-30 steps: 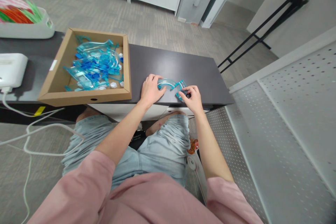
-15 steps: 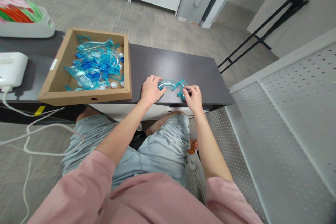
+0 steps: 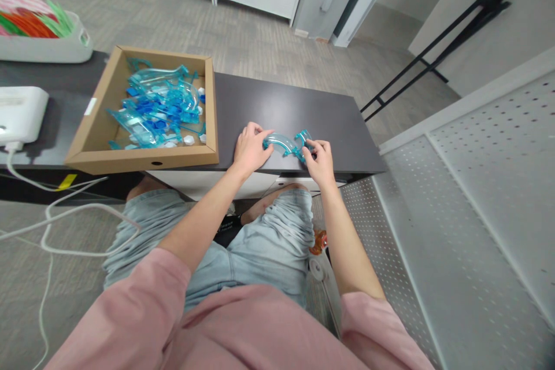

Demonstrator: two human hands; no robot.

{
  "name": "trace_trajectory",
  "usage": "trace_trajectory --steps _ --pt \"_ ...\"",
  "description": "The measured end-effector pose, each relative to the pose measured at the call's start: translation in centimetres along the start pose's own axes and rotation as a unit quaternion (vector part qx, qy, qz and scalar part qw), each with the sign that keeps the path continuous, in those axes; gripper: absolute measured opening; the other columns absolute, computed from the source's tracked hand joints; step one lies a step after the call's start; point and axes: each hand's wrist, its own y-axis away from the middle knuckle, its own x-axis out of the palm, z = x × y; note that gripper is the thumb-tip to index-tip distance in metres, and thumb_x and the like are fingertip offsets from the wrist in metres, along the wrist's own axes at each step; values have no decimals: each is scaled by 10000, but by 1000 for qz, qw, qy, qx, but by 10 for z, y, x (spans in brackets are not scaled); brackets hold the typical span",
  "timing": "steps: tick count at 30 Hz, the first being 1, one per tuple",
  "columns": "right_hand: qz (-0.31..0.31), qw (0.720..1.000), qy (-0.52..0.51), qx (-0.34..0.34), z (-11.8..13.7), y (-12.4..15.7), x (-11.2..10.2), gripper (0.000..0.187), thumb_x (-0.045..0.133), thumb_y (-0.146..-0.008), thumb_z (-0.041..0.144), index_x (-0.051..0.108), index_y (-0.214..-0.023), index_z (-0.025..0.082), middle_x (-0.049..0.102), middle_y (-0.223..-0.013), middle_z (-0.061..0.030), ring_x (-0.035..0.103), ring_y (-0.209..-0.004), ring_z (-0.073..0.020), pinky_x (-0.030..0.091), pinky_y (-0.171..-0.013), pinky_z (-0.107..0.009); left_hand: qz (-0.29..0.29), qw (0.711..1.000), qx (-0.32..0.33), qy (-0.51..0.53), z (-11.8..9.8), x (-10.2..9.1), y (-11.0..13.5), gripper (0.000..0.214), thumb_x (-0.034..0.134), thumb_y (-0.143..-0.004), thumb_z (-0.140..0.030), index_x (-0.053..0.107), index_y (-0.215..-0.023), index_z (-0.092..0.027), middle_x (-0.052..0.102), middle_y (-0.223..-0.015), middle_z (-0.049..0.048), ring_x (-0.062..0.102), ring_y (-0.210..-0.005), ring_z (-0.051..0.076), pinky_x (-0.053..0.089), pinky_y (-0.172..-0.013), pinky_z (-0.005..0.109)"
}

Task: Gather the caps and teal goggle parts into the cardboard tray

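A curved, clear blue plastic track piece [image 3: 281, 142] sits near the front edge of the dark table [image 3: 286, 104]. My left hand [image 3: 250, 147] grips its left end with the fingers closed over it. My right hand [image 3: 319, 161] pinches a small blue connector part [image 3: 302, 140] at the track's right end. The two hands hold the pieces together just above the tabletop. My arms reach forward from pink sleeves over my lap.
A cardboard tray [image 3: 99, 127] full of several blue track parts [image 3: 158, 107] stands on the table at the left. A white device [image 3: 19, 115] with a cable and a white bin [image 3: 43, 46] of coloured pieces lie further left. A white perforated panel [image 3: 468, 208] runs along the right.
The track piece has lifted and tilted slightly between my hands. My right hand shifted a little left, onto the connector end. My left hand has hardly moved.
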Motion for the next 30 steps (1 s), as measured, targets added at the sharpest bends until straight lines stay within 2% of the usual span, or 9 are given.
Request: trace_trajectory --steps 13,18,20,26,30 --pt "51 999 -5 -10 3 -2 -6 477 647 -1068 464 864 -1444 264 786 -1464 -151 765 -1040 -281 671 -1106 -513 12 999 26 26 6 0 -3 503 638 -1023 -254 828 -1477 -352 747 -1502 102 716 -1378 333 606 -1261 578" --pt "70 997 25 -13 6 0 -6 450 627 -1096 443 859 -1457 309 798 -1519 -125 780 -1069 -295 635 -1137 -554 33 998 48 28 5 1 -4 535 654 -1002 -236 809 -1504 -338 715 -1670 94 686 -1478 335 574 -1315 582" --pt "79 996 45 -14 10 1 -6 435 645 -1097 448 867 -1448 319 808 -1525 -119 783 -1087 -311 605 -1160 -591 46 997 57 19 3 1 -3 545 700 -985 -274 798 -1518 -324 653 -1763 108 671 -1508 355 554 -1333 606" --pt "103 992 67 -21 20 5 -10 416 701 -1088 489 874 -1441 352 841 -1518 -100 764 -1139 -334 550 -1164 -613 67 995 73 20 -5 -2 3 633 840 -987 -602 756 -1543 -313 518 -1881 170 595 -1620 411 484 -1383 667" --pt "84 995 55 -8 18 4 -7 423 700 -1074 486 866 -1433 335 831 -1508 -102 785 -1079 -308 563 -1162 -602 77 994 76 2 -6 -3 4 455 793 -1027 -507 790 -1460 -369 540 -1866 127 590 -1626 395 487 -1371 668"
